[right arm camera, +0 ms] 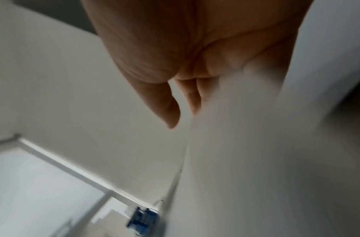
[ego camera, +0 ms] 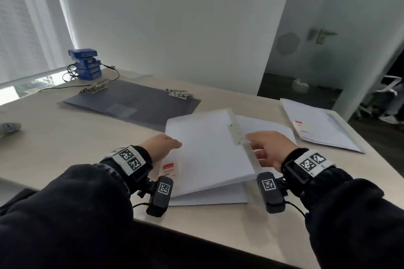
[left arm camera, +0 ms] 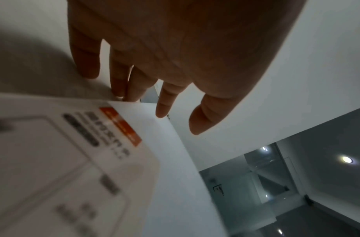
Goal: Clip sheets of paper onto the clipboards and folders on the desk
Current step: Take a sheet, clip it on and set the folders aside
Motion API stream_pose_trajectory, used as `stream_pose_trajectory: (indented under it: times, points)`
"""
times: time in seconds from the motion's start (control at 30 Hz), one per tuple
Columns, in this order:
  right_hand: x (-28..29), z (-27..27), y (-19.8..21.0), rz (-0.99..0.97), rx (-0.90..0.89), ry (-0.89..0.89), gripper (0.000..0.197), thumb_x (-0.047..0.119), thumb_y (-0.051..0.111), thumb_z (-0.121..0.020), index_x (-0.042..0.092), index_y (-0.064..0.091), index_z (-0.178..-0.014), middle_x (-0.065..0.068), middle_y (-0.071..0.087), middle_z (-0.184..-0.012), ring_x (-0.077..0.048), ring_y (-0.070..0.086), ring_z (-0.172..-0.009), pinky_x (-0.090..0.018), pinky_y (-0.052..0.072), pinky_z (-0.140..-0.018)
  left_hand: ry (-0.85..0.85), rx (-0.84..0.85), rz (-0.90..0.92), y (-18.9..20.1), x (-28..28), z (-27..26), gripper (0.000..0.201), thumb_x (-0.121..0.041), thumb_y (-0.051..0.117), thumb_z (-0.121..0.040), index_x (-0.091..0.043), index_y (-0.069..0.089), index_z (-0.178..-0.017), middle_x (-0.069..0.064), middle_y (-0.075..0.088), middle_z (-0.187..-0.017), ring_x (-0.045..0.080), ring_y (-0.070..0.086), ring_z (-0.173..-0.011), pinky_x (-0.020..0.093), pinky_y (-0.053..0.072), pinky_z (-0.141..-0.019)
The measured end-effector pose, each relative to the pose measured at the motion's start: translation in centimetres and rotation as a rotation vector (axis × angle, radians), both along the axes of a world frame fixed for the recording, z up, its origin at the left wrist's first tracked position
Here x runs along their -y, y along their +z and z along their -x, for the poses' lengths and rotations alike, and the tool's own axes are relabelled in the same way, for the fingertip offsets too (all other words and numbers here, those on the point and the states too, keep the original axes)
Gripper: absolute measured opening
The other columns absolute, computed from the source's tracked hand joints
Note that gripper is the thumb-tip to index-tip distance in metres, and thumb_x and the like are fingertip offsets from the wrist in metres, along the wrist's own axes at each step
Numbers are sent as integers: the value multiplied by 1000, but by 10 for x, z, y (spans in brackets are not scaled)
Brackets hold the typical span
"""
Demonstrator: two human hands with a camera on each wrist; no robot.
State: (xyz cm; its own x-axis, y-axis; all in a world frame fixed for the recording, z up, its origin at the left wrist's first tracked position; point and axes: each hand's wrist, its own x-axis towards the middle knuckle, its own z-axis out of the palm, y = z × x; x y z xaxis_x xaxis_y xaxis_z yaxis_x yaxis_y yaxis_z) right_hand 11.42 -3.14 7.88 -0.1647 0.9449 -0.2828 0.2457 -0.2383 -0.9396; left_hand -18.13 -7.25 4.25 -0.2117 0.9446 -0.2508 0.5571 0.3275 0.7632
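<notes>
With the white plastic folder (ego camera: 218,200) half-open near the tabletop (ego camera: 65,148)'s front edge, I'd steady its raised cover (ego camera: 207,148) using my left hand (ego camera: 160,146)'s nearly straight fingers (left arm camera: 117,75) at the edge, while my right hand (ego camera: 270,149), spread and gripping nothing, supports underneath.

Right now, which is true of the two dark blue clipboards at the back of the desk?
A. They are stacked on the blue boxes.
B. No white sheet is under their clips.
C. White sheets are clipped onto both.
B: in the head view the dark blue clipboards lie flat on the desk with nothing white under their metal clips, apart from the blue boxes.
</notes>
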Motion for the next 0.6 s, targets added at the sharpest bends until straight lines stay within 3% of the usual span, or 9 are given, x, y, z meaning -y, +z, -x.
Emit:
stream_pose_trajectory:
  times: [0.07,0.17,0.3,0.37,0.47,0.53,0.6]
  points:
    - [1,-9,-17,43,123,55,26,18,65,-90,2,67,-111,-14,73,-86,-26,68,-64,-34,56,-61,41,38,-17,2,-4,-5,39,-31,60,-96,-7,61,-127,8,60,-129,30,54,-122,35,39,-97]
    - [1,-11,-36,102,171,90,27,6,67,-89,3,64,-116,-15,70,-84,-21,66,-58,-31,54,-55,151,171,-47,4,-9,-8,34,-21,61,-94,-10,60,-126,5,58,-117,31,54,-119,42,44,-101]
    - [-1,-9,-53,106,201,90,40,1,67,-86,7,61,-125,-11,66,-74,-16,57,-45,-27,47,-45,308,405,-11,-4,-14,0,16,-16,64,-89,-10,63,-104,6,61,-89,30,60,-91,45,50,-87]
    - [-1,-8,-56,95,224,84,41,-1,65,-86,7,60,-126,-9,63,-71,-13,53,-42,-25,45,-42,364,551,58,-6,-11,6,18,-15,66,-85,-4,60,-98,10,63,-81,30,60,-79,46,50,-80]
    - [-2,-4,-56,84,234,122,35,1,66,-86,12,62,-119,-10,63,-74,-13,54,-43,-25,46,-43,336,604,114,-8,-8,11,28,-15,70,-84,-1,58,-106,17,70,-98,35,67,-79,51,55,-81]
    - [-2,2,-56,72,256,162,17,10,69,-86,12,66,-102,-12,59,-79,-17,53,-47,-27,47,-46,288,605,106,-3,-7,11,27,-12,69,-86,-3,59,-109,18,73,-98,36,70,-75,49,58,-75]
    - [-2,8,-56,49,295,168,17,20,70,-86,12,65,-100,-13,60,-87,-20,56,-55,-28,50,-48,256,597,38,3,-7,14,27,-4,67,-86,-6,58,-111,19,74,-98,38,72,-77,56,58,-78]
